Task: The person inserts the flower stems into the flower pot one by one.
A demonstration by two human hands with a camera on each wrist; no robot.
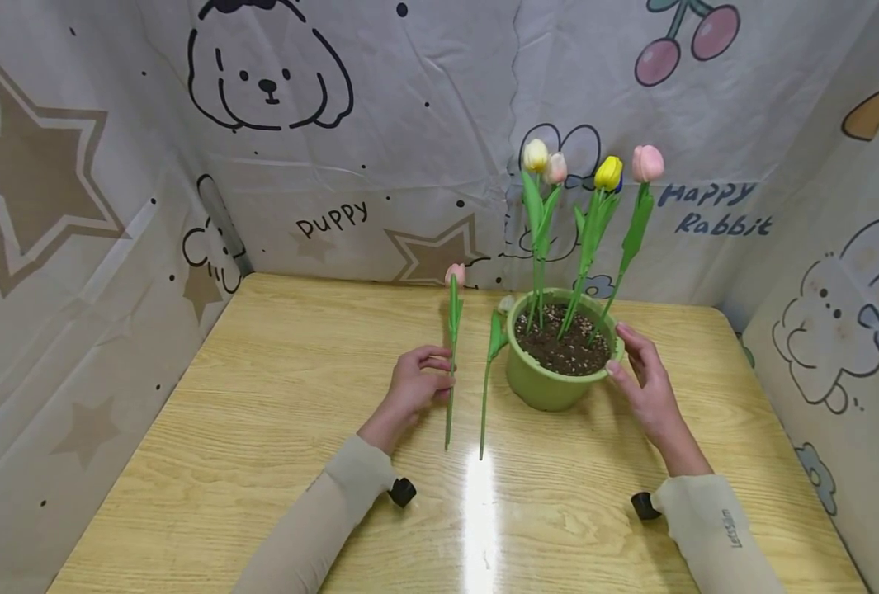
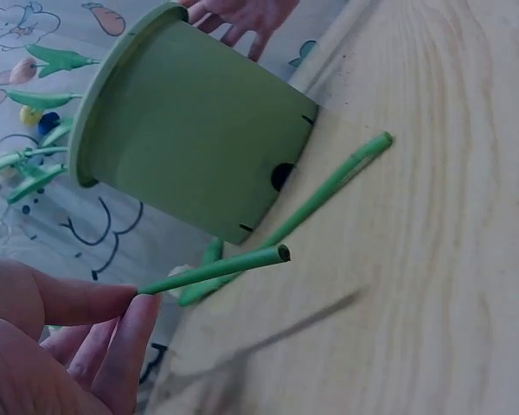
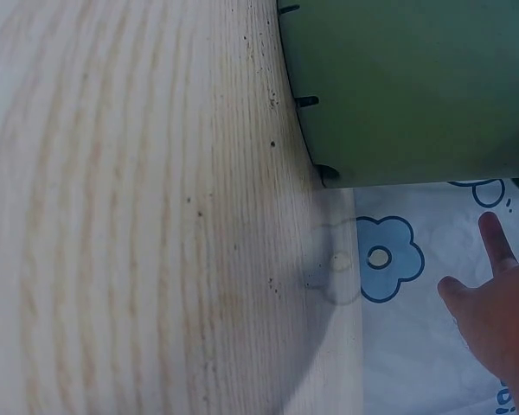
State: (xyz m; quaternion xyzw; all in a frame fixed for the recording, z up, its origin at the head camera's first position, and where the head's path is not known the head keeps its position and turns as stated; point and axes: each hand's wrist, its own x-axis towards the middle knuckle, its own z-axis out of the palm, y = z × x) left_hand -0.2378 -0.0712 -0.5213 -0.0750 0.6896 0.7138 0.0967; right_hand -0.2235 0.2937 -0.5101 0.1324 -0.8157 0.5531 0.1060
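Note:
My left hand [image 1: 415, 384] pinches an artificial pink tulip [image 1: 454, 318] by its green stem, held off the table. In the left wrist view the tulip's stem [image 2: 233, 265] juts from between thumb and fingers, its cut end free. A second tulip [image 1: 486, 388] with a pale bloom lies beside the pot, its stem towards the front. The green flowerpot [image 1: 550, 394] stands upright, holding dark soil and several upright tulips in white, pink and yellow. At the pot's right rim is my right hand [image 1: 650, 392], thumb and fingers spread, appearing to touch it.
The light wooden table [image 1: 283, 396] runs up to a printed cloth backdrop [image 1: 320, 165] at the back and sides. Small dark specks [image 3: 272, 143] dot the tabletop near the pot. A glare strip [image 1: 479, 520] shows at the front middle.

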